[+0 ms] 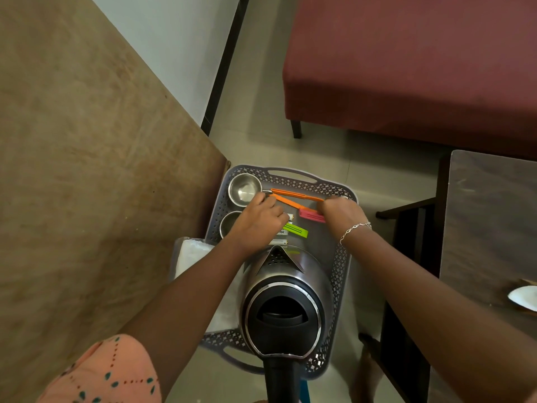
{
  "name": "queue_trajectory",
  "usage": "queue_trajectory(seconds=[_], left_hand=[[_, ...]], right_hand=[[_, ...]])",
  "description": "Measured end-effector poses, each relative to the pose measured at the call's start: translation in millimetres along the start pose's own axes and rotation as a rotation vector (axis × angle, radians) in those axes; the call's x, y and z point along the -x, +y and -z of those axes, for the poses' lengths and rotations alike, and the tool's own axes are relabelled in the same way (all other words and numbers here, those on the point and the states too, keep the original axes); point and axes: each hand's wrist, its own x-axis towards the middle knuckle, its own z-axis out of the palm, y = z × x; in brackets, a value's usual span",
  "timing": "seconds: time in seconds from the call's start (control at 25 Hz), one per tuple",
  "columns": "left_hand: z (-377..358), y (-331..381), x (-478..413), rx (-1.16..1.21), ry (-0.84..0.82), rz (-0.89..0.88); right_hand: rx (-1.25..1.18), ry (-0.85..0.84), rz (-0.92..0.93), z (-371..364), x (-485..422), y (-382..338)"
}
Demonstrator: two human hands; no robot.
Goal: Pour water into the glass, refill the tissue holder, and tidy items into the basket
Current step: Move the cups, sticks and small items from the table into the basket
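A grey perforated basket [343, 269] holds two steel cups [244, 189], two orange clips [293, 194], a pink clip [309, 214], a green clip [296, 230] and white batteries [279, 242]. A steel kettle [284, 301] with a black lid stands in the basket's near half. My left hand [257, 223] reaches into the basket with curled fingers, its thumb against a battery [290, 218]. My right hand [343, 212] pinches the right end of the pink clip, beside the tip of an orange clip. White tissue [190, 253] lies at the basket's left side, partly under my left arm.
A brown mat-like surface [87, 170] fills the left. A red sofa [406, 68] stands behind the basket. On the right is a dark wooden table [494, 222] with a white object [524, 298] at its edge. Pale floor tiles [261, 112] lie between them.
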Motion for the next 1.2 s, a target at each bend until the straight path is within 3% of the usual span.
queue_trajectory(seconds=[0.56,0.68,0.84,1.0,1.2], left_hand=[[1.9,4.8,-14.7,0.137,-0.155,-0.129],[1.1,6.0,-12.6,0.197,-0.109,-0.109],[3.2,3.7,-15.2,0.286,-0.035,0.069],[12.6,5.9,-27.1,0.404,-0.083,0.193],[15.6,10.2,-27.6,0.468,-0.096,0.270]], right_hand=[[-0.039,-0.233,0.059,-15.5,-3.6,-8.5],[-0.155,-0.166,0.037,-11.3,0.6,-5.8],[-0.386,0.003,0.016,6.4,7.2,3.2],[-0.039,0.062,0.135,7.4,11.4,-3.4],[0.087,0.052,0.141,2.5,10.7,-4.3]])
